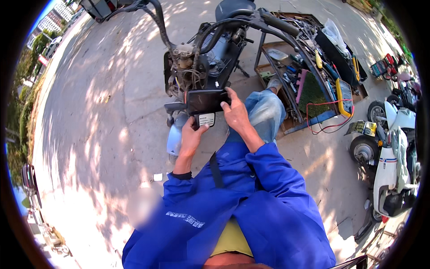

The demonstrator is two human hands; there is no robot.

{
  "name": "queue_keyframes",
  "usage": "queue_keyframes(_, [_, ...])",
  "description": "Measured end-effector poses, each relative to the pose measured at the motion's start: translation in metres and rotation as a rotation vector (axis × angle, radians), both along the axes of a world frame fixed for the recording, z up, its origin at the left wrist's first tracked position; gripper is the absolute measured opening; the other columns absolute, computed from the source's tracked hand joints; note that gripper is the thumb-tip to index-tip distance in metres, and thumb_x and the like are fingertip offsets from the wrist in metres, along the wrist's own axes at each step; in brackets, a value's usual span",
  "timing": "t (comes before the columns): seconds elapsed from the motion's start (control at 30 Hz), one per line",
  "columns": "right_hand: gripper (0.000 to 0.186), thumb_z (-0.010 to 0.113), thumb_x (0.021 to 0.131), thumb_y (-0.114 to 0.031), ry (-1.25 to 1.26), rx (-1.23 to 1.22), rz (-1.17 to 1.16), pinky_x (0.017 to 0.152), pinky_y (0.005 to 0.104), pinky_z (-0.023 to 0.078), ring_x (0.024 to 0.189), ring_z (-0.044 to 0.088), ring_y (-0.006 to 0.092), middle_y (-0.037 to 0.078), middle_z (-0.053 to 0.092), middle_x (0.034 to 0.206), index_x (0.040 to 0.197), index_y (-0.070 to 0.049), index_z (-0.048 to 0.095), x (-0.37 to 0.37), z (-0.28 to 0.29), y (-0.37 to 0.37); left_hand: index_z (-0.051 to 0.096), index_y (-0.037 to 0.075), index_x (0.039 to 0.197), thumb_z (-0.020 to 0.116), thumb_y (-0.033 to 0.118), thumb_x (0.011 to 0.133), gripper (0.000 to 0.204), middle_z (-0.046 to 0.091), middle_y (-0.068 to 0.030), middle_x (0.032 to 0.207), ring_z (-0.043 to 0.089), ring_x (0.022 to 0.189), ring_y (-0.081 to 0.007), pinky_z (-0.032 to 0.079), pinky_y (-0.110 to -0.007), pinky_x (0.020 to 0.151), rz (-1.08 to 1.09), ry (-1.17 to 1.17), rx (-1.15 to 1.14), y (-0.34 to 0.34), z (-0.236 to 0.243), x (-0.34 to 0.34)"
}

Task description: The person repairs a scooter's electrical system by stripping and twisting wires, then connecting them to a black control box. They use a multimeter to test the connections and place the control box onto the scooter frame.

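Observation:
My right hand point(236, 114) grips the right end of a glossy black rectangular panel point(205, 102), thumb on its face. Just below the panel, my left hand point(191, 138) pinches a small black part with a white label point(206, 119); whether that part is joined to the panel I cannot tell. Both are held at the front of a partly stripped electric scooter point(184, 58). Its wiring and brackets lie bare behind the panel, and its handlebar point(226, 23) rises beyond. A pale blue front fender point(174, 138) shows left of my left hand.
To the right stands an open metal tool cart point(309, 122) full of hand tools. A yellow multimeter point(344, 97) with red and black leads rests on its near corner. Parked scooters point(389, 166) line the right side. A small white scrap point(157, 177) lies on the concrete.

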State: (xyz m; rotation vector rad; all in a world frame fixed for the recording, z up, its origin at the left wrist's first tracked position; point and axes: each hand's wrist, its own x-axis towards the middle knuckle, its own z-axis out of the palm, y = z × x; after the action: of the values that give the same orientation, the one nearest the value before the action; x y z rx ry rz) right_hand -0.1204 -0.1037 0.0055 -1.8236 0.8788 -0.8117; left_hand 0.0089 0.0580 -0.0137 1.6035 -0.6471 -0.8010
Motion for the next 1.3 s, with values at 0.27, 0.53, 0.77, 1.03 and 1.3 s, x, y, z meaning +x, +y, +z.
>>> queue_keyframes(0.27, [0.054,0.062,0.098,-0.004,-0.249,0.338,-0.04,0.109,0.0364,0.049,0.127,0.062,0.0282,0.023,0.058,0.142,0.149,0.005,0.045,-0.023,-0.031,0.009,0.062,-0.005,0.108,0.079,0.018,0.081,0.039,0.061,-0.0198,0.101,0.061,0.091,-0.0361,0.05,-0.042,0.08,0.11,-0.628,0.222,0.013,-0.036,0.016])
queue_keyframes(0.53, [0.055,0.061,0.101,-0.006,-0.495,0.483,0.041,0.104,0.036,0.051,0.125,0.061,0.0263,0.019,0.057,0.143,0.151,0.005,0.042,-0.03,-0.016,0.024,0.058,-0.001,0.114,0.076,0.014,0.084,0.038,0.056,-0.0204,0.112,0.06,0.099,-0.0437,0.051,-0.048,0.083,0.082,-0.798,0.258,0.005,-0.034,0.022])
queue_keyframes(0.77, [0.055,0.061,0.102,-0.007,-0.62,0.667,0.135,0.1,0.0357,0.053,0.122,0.062,0.0271,0.02,0.054,0.144,0.152,0.005,0.04,-0.05,-0.007,0.054,0.055,0.004,0.124,0.076,0.012,0.085,0.045,0.055,-0.0205,0.115,0.061,0.104,-0.0448,0.053,-0.05,0.086,0.103,-0.881,0.179,0.011,-0.032,0.013])
queue_keyframes(1.03, [0.054,0.056,0.107,-0.021,-0.684,0.932,0.093,0.098,0.0405,0.055,0.119,0.063,0.0283,0.019,0.052,0.144,0.152,0.003,0.038,-0.085,-0.007,0.058,0.052,0.007,0.134,0.077,0.012,0.085,0.056,0.057,-0.0179,0.125,0.061,0.111,-0.0424,0.055,-0.047,0.088,0.151,-0.844,0.123,0.007,-0.022,-0.005])
queue_keyframes(1.3, [0.056,0.054,0.109,-0.031,-0.644,1.188,0.115,0.097,0.0442,0.056,0.12,0.062,0.0301,0.019,0.049,0.147,0.153,-0.002,0.039,-0.067,-0.036,0.057,0.057,0.007,0.13,0.08,0.015,0.081,0.054,0.063,-0.0151,0.118,0.064,0.107,-0.0377,0.055,-0.045,0.086,0.082,-0.968,0.185,0.007,-0.02,-0.007])
